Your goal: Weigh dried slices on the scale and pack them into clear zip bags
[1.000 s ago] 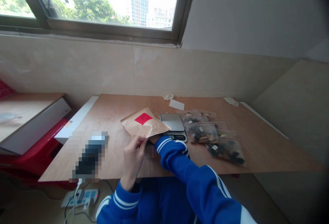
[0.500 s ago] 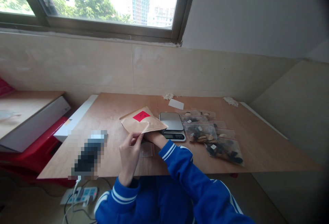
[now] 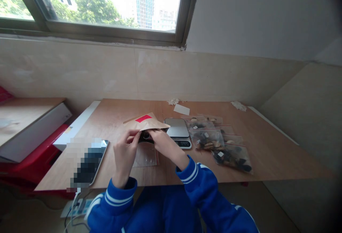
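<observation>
My left hand [image 3: 125, 154] pinches the near edge of a brown paper bag [image 3: 153, 123] with a red label on its upper face. The bag lies tilted, its mouth facing me and held a little apart. At that mouth is my right hand [image 3: 167, 145], its fingertips tucked under the upper edge and hidden, so what they hold cannot be seen. Something dark [image 3: 145, 135] shows in the opening between the two hands. Below them a clear zip bag [image 3: 145, 156] lies flat on the tabletop.
A kitchen scale [image 3: 176, 129] stands just right of the paper bag. Several zip bags of dried pieces [image 3: 208, 140] lie beyond it. A blurred phone-like device [image 3: 89, 165] with a cable rests at left. A white card [image 3: 181, 109] lies at the back.
My right hand has drawn partly back out of the paper bag, toward me. The bag's face tips flatter and its mouth shows more. My left hand keeps its pinch, slightly left.
</observation>
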The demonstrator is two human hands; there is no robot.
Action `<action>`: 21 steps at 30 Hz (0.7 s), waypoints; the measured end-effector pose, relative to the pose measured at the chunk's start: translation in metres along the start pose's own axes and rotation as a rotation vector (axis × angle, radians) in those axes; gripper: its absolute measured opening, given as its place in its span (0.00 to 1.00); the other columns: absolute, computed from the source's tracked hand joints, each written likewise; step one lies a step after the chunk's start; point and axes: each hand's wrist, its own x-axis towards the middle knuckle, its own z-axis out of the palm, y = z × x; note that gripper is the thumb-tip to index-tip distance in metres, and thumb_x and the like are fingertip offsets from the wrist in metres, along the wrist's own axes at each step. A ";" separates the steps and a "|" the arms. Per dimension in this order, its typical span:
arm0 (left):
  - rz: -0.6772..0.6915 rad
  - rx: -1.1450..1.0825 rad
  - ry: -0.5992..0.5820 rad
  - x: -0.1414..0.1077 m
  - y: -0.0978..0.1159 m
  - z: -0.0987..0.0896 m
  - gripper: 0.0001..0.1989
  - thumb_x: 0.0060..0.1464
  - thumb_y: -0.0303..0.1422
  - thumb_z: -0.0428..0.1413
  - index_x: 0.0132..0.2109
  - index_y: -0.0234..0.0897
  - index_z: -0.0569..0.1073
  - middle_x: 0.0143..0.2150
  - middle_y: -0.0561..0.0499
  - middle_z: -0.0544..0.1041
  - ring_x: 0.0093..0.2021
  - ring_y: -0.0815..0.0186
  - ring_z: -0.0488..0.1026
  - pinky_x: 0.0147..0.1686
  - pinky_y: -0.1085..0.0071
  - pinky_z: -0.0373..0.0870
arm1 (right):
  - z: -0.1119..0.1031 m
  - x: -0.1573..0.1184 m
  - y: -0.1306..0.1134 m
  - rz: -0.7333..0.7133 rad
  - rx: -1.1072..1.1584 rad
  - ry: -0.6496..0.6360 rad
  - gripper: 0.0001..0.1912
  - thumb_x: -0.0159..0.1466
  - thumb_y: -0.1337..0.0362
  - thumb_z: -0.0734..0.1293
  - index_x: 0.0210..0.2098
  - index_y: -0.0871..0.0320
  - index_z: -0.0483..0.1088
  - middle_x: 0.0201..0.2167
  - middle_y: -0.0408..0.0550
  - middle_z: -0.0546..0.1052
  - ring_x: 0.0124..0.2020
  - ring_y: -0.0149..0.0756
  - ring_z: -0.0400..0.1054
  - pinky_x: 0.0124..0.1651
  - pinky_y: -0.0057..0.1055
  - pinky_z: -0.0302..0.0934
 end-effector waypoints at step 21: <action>0.089 -0.019 -0.098 0.040 0.019 0.014 0.09 0.54 0.41 0.58 0.36 0.40 0.77 0.34 0.54 0.81 0.33 0.65 0.80 0.31 0.75 0.74 | -0.008 -0.007 0.024 0.060 0.544 0.638 0.09 0.66 0.70 0.59 0.42 0.54 0.69 0.40 0.48 0.76 0.46 0.38 0.70 0.52 0.36 0.62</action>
